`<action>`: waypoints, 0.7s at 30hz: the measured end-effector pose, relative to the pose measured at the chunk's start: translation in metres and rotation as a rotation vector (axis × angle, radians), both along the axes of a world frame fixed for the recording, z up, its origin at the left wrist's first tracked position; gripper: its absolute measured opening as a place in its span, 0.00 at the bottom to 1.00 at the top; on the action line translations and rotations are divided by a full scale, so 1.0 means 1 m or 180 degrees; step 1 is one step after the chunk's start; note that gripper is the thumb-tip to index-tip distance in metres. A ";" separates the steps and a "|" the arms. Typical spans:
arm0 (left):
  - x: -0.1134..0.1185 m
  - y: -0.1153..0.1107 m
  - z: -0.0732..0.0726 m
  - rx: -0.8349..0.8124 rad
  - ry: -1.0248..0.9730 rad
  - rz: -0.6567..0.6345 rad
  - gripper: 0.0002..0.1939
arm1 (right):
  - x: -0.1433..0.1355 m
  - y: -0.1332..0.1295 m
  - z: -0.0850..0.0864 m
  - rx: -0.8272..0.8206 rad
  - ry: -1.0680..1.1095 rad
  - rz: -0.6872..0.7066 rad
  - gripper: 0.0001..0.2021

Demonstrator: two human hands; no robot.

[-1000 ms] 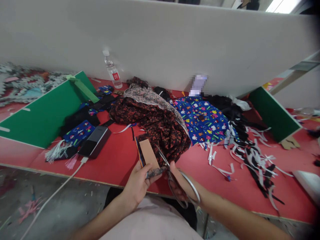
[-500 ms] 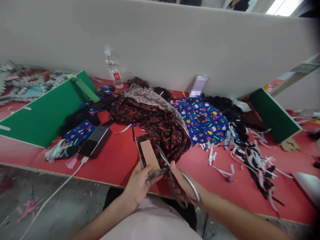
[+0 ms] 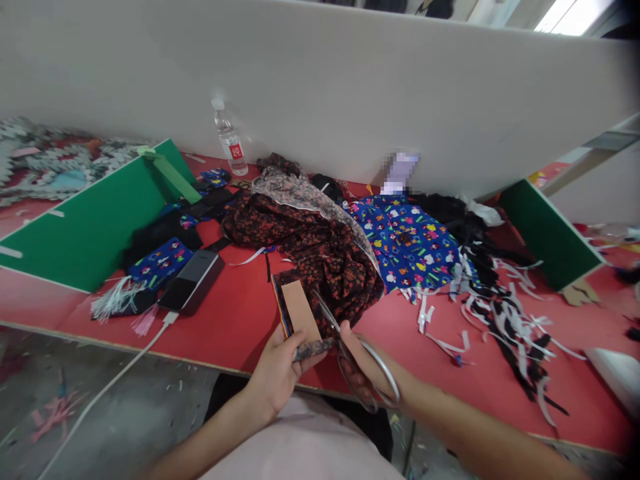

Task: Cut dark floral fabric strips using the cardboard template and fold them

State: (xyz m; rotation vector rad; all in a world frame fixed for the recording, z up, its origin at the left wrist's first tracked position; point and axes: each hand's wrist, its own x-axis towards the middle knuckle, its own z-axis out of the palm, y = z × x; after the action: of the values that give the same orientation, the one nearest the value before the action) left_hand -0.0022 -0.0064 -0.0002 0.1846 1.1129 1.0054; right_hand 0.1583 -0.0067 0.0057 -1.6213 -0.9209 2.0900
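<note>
My left hand [image 3: 277, 370] is closed on the near end of a tan cardboard strip [image 3: 301, 310], with the thumb on top. A dark floral fabric [image 3: 295, 233] lies under the strip, and its near edge is folded over the strip's end. Metal scissors [image 3: 367, 363] are in my right hand [image 3: 367, 357], with the fingers in the handles. Their blades point up and away, over the fabric just right of the strip. Most of the fabric spreads in a heap across the table; a striped edge shows along the strip's left side.
On the red table [image 3: 230, 313] lie a power bank [image 3: 193, 283] with a white cable, a blue printed fabric [image 3: 407, 240], and white and black scraps [image 3: 520, 327]. A water bottle [image 3: 231, 143] stands by the back partition. Green dividers [image 3: 95, 223] flank the space.
Hardly anything differs. Both hands keep their holds on the strip, fabric and scissors, while the whole view has shifted very slightly.
</note>
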 end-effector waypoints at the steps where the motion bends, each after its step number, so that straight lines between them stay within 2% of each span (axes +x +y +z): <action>1: 0.000 0.000 0.000 0.0009 -0.0002 -0.0014 0.17 | 0.000 0.001 0.001 -0.0077 0.0006 0.0007 0.30; 4: 0.000 -0.001 0.001 0.0017 -0.0009 -0.0035 0.17 | 0.000 0.003 0.002 -0.0136 -0.0057 0.0058 0.30; 10: -0.001 -0.001 0.001 0.0024 -0.0090 -0.0018 0.19 | 0.000 0.006 -0.002 0.0074 -0.0191 0.0178 0.31; 21: -0.001 -0.001 0.001 0.0031 -0.0054 -0.0083 0.17 | -0.001 0.007 0.000 0.0157 -0.0192 0.0127 0.30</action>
State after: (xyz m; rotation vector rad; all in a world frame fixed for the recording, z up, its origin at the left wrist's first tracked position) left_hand -0.0036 -0.0074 0.0012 0.1976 1.0878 0.9876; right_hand 0.1572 -0.0001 0.0054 -1.6623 -1.0242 2.0379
